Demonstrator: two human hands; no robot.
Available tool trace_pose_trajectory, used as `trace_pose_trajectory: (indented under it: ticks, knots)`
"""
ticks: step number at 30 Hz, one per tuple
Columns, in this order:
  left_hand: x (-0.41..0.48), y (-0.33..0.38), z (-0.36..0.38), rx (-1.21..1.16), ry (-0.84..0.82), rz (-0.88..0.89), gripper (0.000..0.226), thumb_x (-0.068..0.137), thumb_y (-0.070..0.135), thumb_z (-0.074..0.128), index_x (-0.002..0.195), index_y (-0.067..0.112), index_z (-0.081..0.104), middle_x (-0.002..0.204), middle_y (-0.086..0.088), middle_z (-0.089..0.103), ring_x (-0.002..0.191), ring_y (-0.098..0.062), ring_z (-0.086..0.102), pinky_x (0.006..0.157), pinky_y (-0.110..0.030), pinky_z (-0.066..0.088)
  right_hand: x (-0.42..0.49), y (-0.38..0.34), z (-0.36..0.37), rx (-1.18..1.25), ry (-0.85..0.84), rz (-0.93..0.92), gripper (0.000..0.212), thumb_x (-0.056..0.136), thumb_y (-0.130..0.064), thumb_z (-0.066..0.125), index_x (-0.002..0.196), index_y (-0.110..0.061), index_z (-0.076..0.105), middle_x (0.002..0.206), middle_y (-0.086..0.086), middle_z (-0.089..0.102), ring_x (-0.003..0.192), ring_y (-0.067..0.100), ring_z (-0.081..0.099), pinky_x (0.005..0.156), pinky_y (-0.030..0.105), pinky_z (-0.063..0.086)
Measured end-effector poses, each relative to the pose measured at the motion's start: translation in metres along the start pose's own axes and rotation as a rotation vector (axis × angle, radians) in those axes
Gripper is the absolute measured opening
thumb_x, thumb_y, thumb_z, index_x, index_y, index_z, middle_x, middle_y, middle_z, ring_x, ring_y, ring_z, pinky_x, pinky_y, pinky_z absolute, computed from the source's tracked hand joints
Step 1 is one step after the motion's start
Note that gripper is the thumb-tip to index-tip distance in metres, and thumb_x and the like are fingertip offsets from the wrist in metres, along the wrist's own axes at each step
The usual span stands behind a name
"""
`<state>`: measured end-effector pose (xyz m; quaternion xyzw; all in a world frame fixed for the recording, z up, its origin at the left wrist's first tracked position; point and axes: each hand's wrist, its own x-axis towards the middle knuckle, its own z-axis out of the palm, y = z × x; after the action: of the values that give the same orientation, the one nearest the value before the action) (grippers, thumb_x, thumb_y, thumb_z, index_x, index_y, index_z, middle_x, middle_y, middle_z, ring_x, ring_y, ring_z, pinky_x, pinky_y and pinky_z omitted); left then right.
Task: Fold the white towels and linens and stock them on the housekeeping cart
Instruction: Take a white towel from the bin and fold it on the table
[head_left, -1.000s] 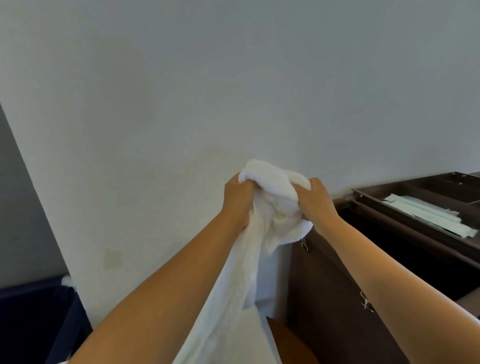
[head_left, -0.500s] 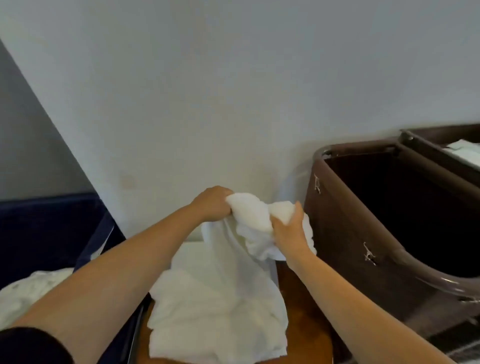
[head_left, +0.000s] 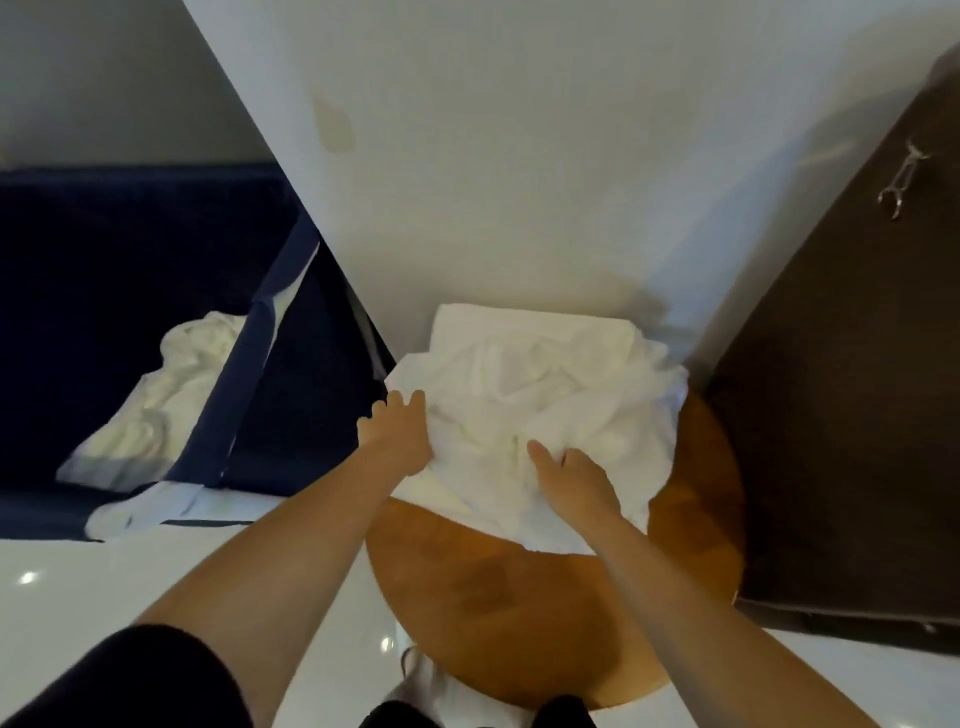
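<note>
On the round wooden surface (head_left: 519, 623), the left hand (head_left: 397, 431) lies open, its fingers straight and spread against the left edge of a crumpled white towel (head_left: 561, 395). The right hand (head_left: 569, 475) rests on the near side of the same towel, thumb pointing away from the body. Its fingers are sunk into the folds, so I cannot tell whether they pinch the cloth or only press on it. The towel sits in a loose heap over the far half of the surface and hangs a little past the rim on the right. Behind the heap, a flatter folded white linen (head_left: 467, 322) lies against the white wall (head_left: 519, 156). Both forearms are bare, and a black sleeve (head_left: 130, 686) covers the left upper arm. To the right, just beside the surface, stands the dark brown housekeeping cart (head_left: 831, 415), with a small metal clip (head_left: 896, 187) high on its side panel. To the left, a dark blue fabric bin (head_left: 104, 270) holds a bundle of rumpled white linens (head_left: 156, 405). Everything stands on a glossy white floor (head_left: 104, 597).
</note>
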<state>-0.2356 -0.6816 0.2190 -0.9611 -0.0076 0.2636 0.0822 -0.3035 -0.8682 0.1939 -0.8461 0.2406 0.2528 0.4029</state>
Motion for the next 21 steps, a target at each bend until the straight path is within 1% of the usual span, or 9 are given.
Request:
trace_pose_trajectory:
  ticks: [2, 4, 6, 7, 10, 13, 17, 19, 21]
  knots:
    - [-0.002, 0.004, 0.009, -0.025, 0.105, 0.070, 0.077, 0.091, 0.017, 0.051, 0.150, 0.022, 0.002, 0.152, -0.011, 0.014, 0.135, -0.031, 0.025, 0.106, -0.041, 0.031, 0.004, -0.005, -0.010, -0.168, 0.210, -0.105, 0.054, 0.094, -0.055, 0.038, 0.115, -0.009, 0.055, 0.114, 0.008, 0.061, 0.104, 0.026, 0.057, 0.079, 0.029, 0.041]
    - [-0.007, 0.010, 0.015, -0.039, 0.233, 0.198, 0.080, 0.089, 0.016, 0.053, 0.152, 0.021, 0.004, 0.155, -0.010, 0.011, 0.140, -0.031, 0.017, 0.113, -0.041, 0.020, 0.011, -0.009, -0.019, -0.309, 0.339, -0.284, 0.036, 0.095, -0.040, 0.045, 0.113, -0.010, 0.051, 0.117, 0.008, 0.054, 0.108, 0.024, 0.050, 0.082, 0.029, 0.040]
    - [-0.008, 0.016, 0.020, -0.092, 0.418, 0.393, 0.074, 0.076, 0.006, 0.065, 0.144, 0.012, 0.035, 0.141, -0.017, 0.037, 0.131, -0.038, 0.035, 0.107, -0.042, 0.022, 0.019, -0.010, -0.023, -0.512, 0.253, -0.472, 0.035, 0.094, -0.027, 0.046, 0.126, -0.014, 0.043, 0.133, 0.006, 0.043, 0.122, 0.024, 0.038, 0.098, 0.032, 0.033]
    - [-0.006, 0.020, 0.026, -0.107, 0.514, 0.529, 0.066, 0.066, 0.002, 0.069, 0.129, 0.009, 0.053, 0.123, -0.018, 0.053, 0.116, -0.040, 0.048, 0.100, -0.042, 0.029, 0.023, -0.009, -0.023, -0.609, 0.170, -0.527, 0.042, 0.094, -0.024, 0.044, 0.135, -0.017, 0.037, 0.140, 0.004, 0.037, 0.130, 0.023, 0.032, 0.105, 0.035, 0.026]
    - [-0.010, 0.029, 0.040, -0.026, 0.596, 0.770, 0.035, 0.064, 0.013, 0.048, 0.097, 0.014, 0.063, 0.087, -0.006, 0.058, 0.085, -0.025, 0.049, 0.078, -0.036, 0.035, 0.026, -0.001, -0.021, -0.811, 0.065, -0.537, 0.048, 0.095, -0.028, 0.038, 0.142, -0.019, 0.029, 0.136, 0.002, 0.043, 0.128, 0.023, 0.035, 0.112, 0.045, 0.012]
    - [-0.012, 0.035, 0.040, -0.088, 0.444, 0.701, 0.039, 0.067, 0.008, 0.039, 0.093, 0.008, 0.068, 0.079, -0.008, 0.060, 0.071, -0.029, 0.058, 0.067, -0.034, 0.038, 0.025, 0.017, -0.022, -0.824, 0.133, -0.427, 0.035, 0.095, -0.033, 0.034, 0.123, -0.016, 0.045, 0.113, 0.002, 0.056, 0.109, 0.023, 0.050, 0.110, 0.045, 0.017]
    - [-0.007, 0.037, 0.027, -0.448, 0.227, 0.386, 0.028, 0.090, 0.004, 0.045, 0.114, 0.008, 0.059, 0.110, -0.008, 0.056, 0.102, -0.025, 0.053, 0.081, -0.026, 0.036, 0.018, 0.051, -0.025, -0.713, 0.128, -0.245, 0.021, 0.096, -0.036, 0.031, 0.091, -0.018, 0.041, 0.090, 0.004, 0.060, 0.088, 0.022, 0.058, 0.088, 0.035, 0.036]
    - [-0.005, 0.043, 0.019, -0.591, 0.247, 0.294, 0.025, 0.090, 0.003, 0.045, 0.109, 0.008, 0.060, 0.109, -0.008, 0.055, 0.101, -0.024, 0.052, 0.079, -0.024, 0.037, 0.014, 0.062, -0.026, -0.631, 0.089, -0.188, 0.021, 0.098, -0.036, 0.030, 0.091, -0.017, 0.038, 0.089, 0.005, 0.057, 0.082, 0.021, 0.055, 0.073, 0.030, 0.038]
    - [-0.003, 0.049, 0.013, -0.588, 0.300, 0.246, 0.027, 0.089, 0.003, 0.045, 0.110, 0.010, 0.060, 0.112, -0.009, 0.053, 0.104, -0.025, 0.051, 0.083, -0.028, 0.040, 0.013, 0.063, -0.026, -0.572, 0.074, -0.157, 0.023, 0.097, -0.038, 0.031, 0.093, -0.016, 0.039, 0.095, 0.006, 0.058, 0.086, 0.022, 0.055, 0.071, 0.029, 0.040]
